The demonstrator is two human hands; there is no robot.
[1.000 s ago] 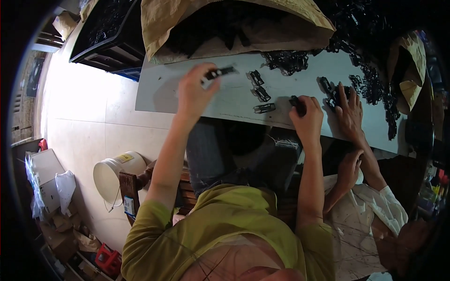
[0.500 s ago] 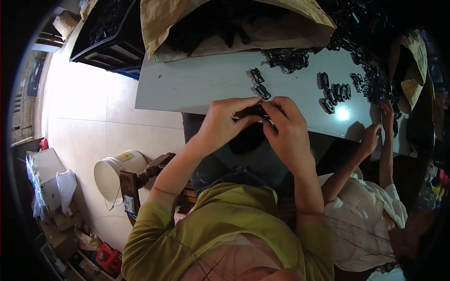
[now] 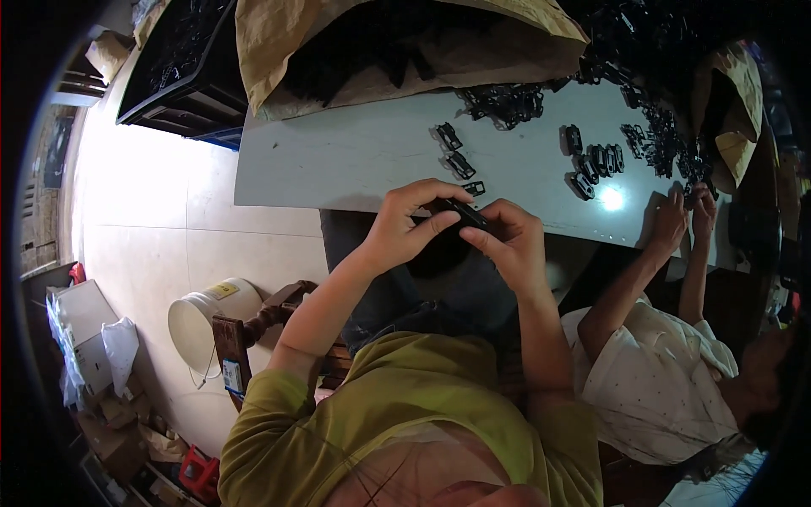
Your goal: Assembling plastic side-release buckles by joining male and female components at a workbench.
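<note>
My left hand [image 3: 410, 226] and my right hand [image 3: 507, 245] meet just in front of the near edge of the grey worktable [image 3: 338, 160]. Both pinch one small black plastic part [image 3: 460, 211] between their fingertips. On the table just beyond my hands lie a few more black parts [image 3: 456, 156] in a short row. A tangled heap of black parts [image 3: 503, 101] lies farther back.
A brown paper sack [image 3: 405, 51] lies open at the table's far side. Another person in a white shirt [image 3: 659, 380] sits to my right, with hands [image 3: 680, 215] at the table near more black parts [image 3: 596, 156]. A white bucket [image 3: 203, 317] stands on the floor at left, beside a wooden chair [image 3: 245, 338].
My hands came back from the tabletop and joined at its near edge, now holding one black part together. The neighbouring person's hands shifted right along the table.
</note>
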